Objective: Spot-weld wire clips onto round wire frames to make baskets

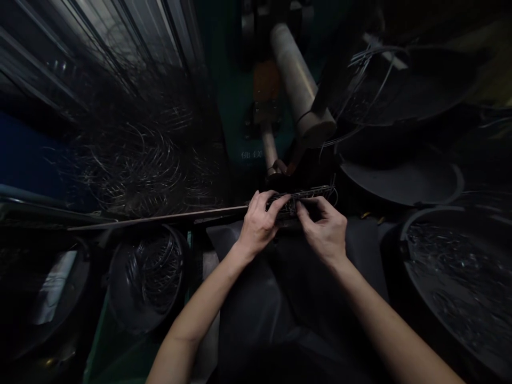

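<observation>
My left hand (pixel 260 224) has its fingers curled over the near edge of a dark work spot, where thin metal wires (pixel 316 190) lie. What its fingertips press on is too dark to name. Close beside it, my right hand (pixel 327 226) makes a pinch with thumb and forefinger, and whatever is between them cannot be made out. Just beyond both hands stands a dark green machine (pixel 236 128) with a thick grey cylinder (pixel 298 80) slanting down toward the work spot.
A thin flat bar (pixel 180 216) runs left from my hands. Bent wires (pixel 152 160) are heaped behind it. A round tub (pixel 120 288) of wire rings stands at left. On the right are a tub of wire pieces (pixel 460 266) and a wide dark basin (pixel 404 178).
</observation>
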